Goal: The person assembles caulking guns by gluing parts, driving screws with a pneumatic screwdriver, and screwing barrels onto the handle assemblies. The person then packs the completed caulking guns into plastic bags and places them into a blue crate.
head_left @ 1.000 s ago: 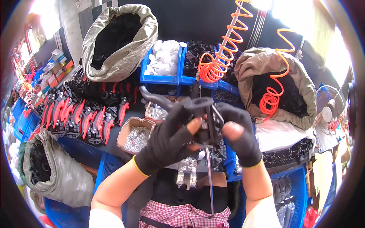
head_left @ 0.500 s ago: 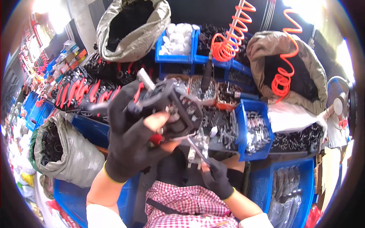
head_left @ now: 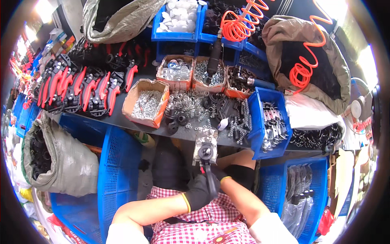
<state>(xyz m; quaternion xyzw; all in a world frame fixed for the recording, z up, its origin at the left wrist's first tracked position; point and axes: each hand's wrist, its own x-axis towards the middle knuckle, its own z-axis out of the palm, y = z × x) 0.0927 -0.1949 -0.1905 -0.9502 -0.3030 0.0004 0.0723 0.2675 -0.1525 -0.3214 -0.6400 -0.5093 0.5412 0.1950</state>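
Both my hands wear black gloves and sit low, just under the workbench edge. My left hand (head_left: 198,192) is wrapped around the lower handle of the black-handled shears (head_left: 210,179), which stand nearly upright. My right hand (head_left: 222,174) is pressed against the same handle from the right and is mostly hidden behind it. The head of the shears (head_left: 206,153) rests against a small metal fixture (head_left: 205,138) at the front edge of the bench (head_left: 122,120).
Rows of red-handled shears (head_left: 81,87) lie at the bench's left. Orange cardboard boxes (head_left: 146,103) and blue bins (head_left: 268,118) hold small metal parts. An orange coiled air hose (head_left: 243,24) hangs behind. A grey sack (head_left: 61,158) and a blue crate (head_left: 118,171) stand at my left.
My hands have dropped from in front of the camera down to the bench edge. The shears went down with them and now meet the metal fixture.
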